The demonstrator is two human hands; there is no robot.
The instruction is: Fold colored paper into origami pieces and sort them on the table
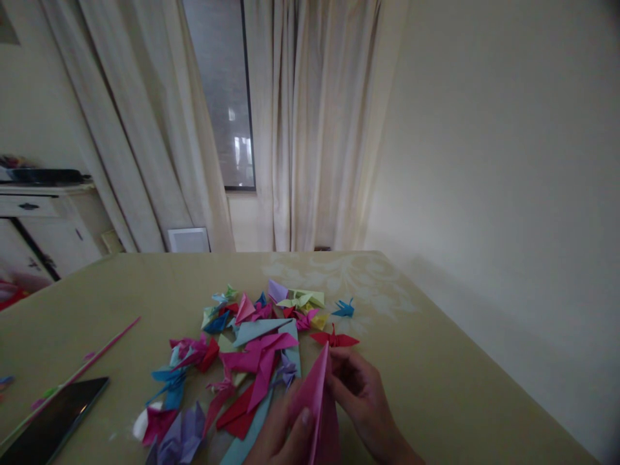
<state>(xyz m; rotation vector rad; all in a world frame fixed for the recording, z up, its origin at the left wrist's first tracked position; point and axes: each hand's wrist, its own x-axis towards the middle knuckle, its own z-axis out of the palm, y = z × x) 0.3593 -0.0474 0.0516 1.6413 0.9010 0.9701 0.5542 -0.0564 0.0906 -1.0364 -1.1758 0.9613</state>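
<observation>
A pink sheet of folded origami paper [317, 394], tapering to a point at its top, is held upright between both hands near the table's front. My left hand [285, 429] grips its lower left side, with the thumb lying on the paper and the other fingers blurred or behind it. On the right edge, just below the tip, my right hand [361, 400] pinches the paper between thumb and fingers. Right behind the tip lies a red paper crane [335, 338]. A larger magenta origami piece [261, 358] rests to the left, on light blue folded paper [256, 330].
Several colourful origami pieces spread over the table [436, 387], among them a blue crane [343, 309] and a purple piece [181, 436]. At the left lie a dark phone [58, 420] and a thin pink-and-green stick [97, 358]. A wall [508, 194] borders the right side.
</observation>
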